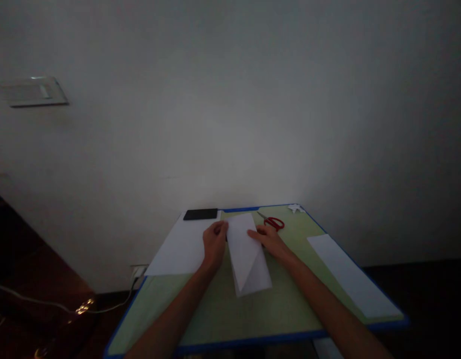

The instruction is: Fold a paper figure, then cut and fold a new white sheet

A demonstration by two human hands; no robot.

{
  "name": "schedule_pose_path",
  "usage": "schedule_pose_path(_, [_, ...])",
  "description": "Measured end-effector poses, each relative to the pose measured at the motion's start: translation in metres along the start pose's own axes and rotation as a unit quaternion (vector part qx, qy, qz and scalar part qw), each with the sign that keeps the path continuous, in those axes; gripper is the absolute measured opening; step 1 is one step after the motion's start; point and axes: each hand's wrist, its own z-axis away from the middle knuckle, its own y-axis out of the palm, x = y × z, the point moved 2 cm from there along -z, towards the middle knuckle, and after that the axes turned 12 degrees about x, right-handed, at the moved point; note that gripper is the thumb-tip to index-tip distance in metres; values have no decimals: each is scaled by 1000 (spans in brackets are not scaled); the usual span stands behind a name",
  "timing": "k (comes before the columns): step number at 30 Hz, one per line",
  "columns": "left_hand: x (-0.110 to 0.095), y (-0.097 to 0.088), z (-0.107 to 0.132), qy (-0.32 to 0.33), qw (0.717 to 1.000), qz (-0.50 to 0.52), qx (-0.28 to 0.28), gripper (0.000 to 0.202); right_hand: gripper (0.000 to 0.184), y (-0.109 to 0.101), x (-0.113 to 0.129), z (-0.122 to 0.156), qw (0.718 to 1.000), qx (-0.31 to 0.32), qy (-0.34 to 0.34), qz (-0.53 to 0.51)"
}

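Observation:
A folded white sheet of paper point(249, 254) lies in the middle of a green table with a blue rim point(215, 314). My left hand point(214, 243) rests at the paper's upper left edge, fingers curled and pinching that edge. My right hand point(268, 238) lies flat on the paper's upper right side, fingers stretched out toward the left.
Red-handled scissors point(272, 222) lie just beyond my right hand. A black phone-like slab point(200, 214) sits at the far left corner on a large white sheet point(178, 249). A long white paper strip point(350, 276) lies at the right edge. A small crumpled paper piece point(296, 208) sits at the far corner.

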Motion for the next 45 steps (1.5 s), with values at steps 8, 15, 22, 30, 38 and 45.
schedule_pose_path(8, [0, -6, -6, 6, 1000, 5, -20, 34, 47, -4, 2, 0, 999, -20, -29, 22])
schedule_pose_path(15, [-3, -15, -10, 12, 998, -7, -56, 33, 43, -4, -2, 3, 999, 28, -29, 17])
schedule_pose_path(22, [-4, -12, -9, 11, 999, 3, -46, 35, 42, -6, 4, 4, 999, -6, -41, 34])
schedule_pose_path(30, [0, -17, -13, 18, 998, 16, -65, 36, 45, -1, -3, 4, 996, 30, -37, 73])
schedule_pose_path(38, [-1, -20, -14, 29, 995, 7, -94, 37, 40, -2, 0, 7, 998, 57, -29, 12])
schedule_pose_path(45, [-3, -27, -17, 27, 992, 19, -123, 34, 40, 3, -2, 8, 991, 40, -36, 125])
